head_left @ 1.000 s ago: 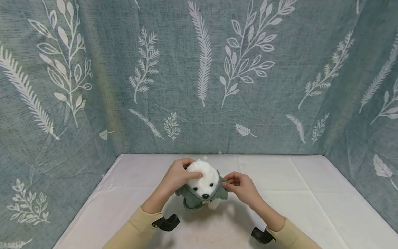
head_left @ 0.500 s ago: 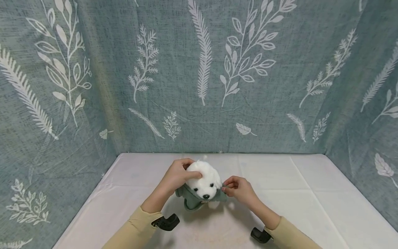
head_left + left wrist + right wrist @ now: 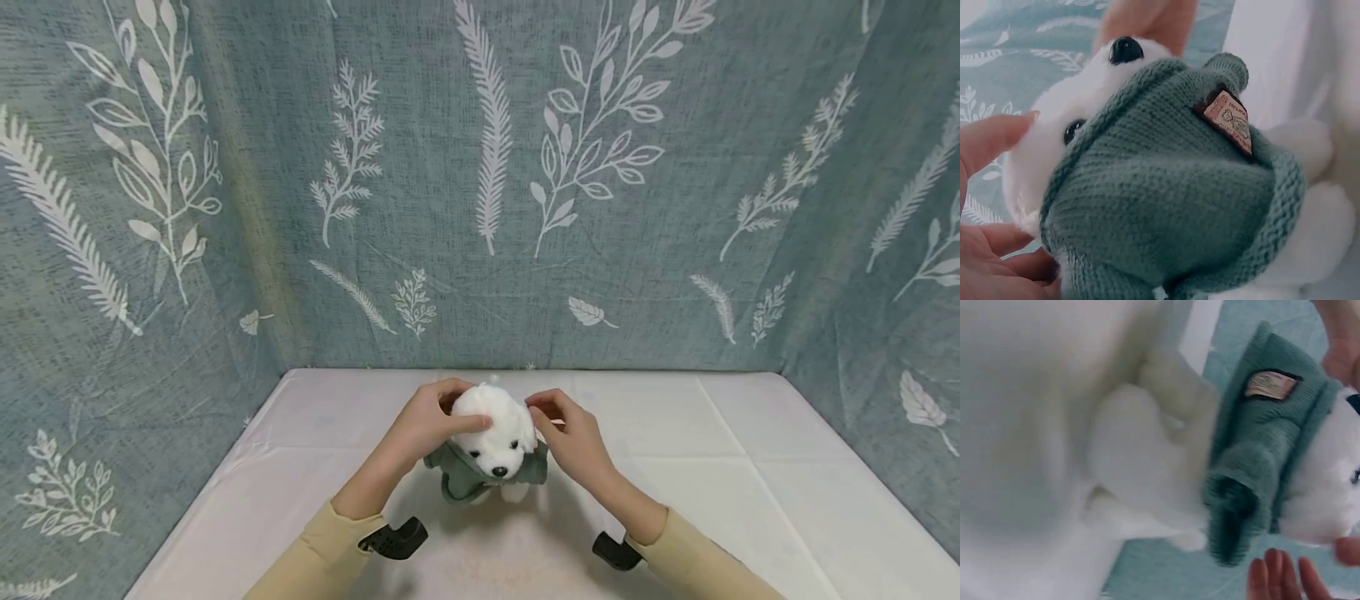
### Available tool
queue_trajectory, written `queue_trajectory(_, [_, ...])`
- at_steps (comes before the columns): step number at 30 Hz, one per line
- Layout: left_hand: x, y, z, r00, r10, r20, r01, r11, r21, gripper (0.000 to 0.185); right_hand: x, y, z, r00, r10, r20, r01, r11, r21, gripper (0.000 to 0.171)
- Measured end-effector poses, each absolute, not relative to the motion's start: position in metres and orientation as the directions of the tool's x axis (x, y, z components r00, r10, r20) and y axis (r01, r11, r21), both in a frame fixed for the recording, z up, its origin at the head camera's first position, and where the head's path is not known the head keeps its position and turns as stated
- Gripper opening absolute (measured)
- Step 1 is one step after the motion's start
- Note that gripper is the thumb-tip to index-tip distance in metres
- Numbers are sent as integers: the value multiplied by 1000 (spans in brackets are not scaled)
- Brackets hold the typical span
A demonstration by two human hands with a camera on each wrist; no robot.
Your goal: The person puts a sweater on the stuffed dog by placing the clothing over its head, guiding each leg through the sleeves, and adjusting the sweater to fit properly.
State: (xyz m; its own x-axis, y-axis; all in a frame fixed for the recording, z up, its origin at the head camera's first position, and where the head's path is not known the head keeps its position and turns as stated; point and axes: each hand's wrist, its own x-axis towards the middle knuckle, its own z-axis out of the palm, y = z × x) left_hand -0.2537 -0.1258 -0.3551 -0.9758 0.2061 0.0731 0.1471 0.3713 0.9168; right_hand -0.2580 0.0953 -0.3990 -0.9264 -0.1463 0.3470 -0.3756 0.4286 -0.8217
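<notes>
Left hand around plush dog (label wrist-only)

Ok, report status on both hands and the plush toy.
Left hand grips plush toy head. Right hand touches its other side. Green sweater bunched at neck. Nothing obstructing.

Both hands, left and right, raised together, fingers curled inward.

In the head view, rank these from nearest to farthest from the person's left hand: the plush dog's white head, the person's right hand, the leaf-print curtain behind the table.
1. plush dog's white head: touching the left hand, just to its right.
2. right hand: on the head's far side.
3. leaf-print curtain: behind the table, farthest.
</notes>
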Motion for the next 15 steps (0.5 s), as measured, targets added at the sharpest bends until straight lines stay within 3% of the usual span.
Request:
queue_trajectory(6, [-249, -135, -352, -975, 199, 102, 168, 352, 921, 46, -262, 83, -380, -856, -252, 451, -513, 315, -798, 32])
queue_trajectory(15, [-246, -166, -357, -960, 264, 97, 192, 363, 912, 54, -261, 70, -377, -827, -404, 391, -531, 333, -779, 59])
